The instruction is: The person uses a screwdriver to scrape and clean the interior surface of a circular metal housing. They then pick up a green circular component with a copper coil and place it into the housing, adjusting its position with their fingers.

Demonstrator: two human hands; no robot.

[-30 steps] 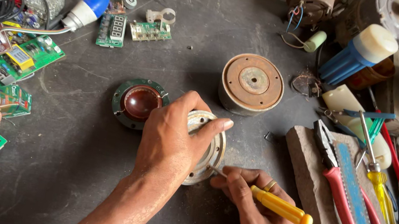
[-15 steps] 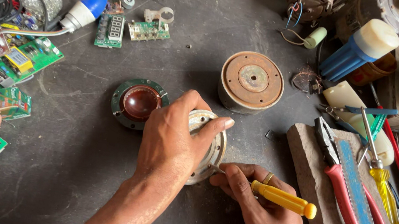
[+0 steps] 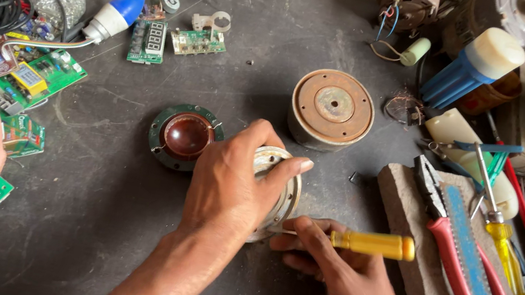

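- Tabletop (image 3: 116, 244): dark and scuffed, carrying all the parts and tools.
- Grey block (image 3: 408, 216) at the right: bearing red-handled pliers (image 3: 452, 253) and a blue saw blade (image 3: 477, 279).
- Rusty round magnet housing (image 3: 332, 109): lying apart, already separated, behind the work.
- Left hand (image 3: 226, 191): closing over a round metal disc unit (image 3: 282, 198), holding it tilted on edge at the tabletop's centre; most of the unit is hidden under the palm.
- Right hand (image 3: 339, 283): gripping a yellow-handled screwdriver (image 3: 371, 243), its tip going in at the unit's rim; the contact point is hard to make out.
- Domed diaphragm in a green ring (image 3: 185, 135): lying just left, already out.
- Judgement: dismantling seems partly done, with prying at the rim remaining.
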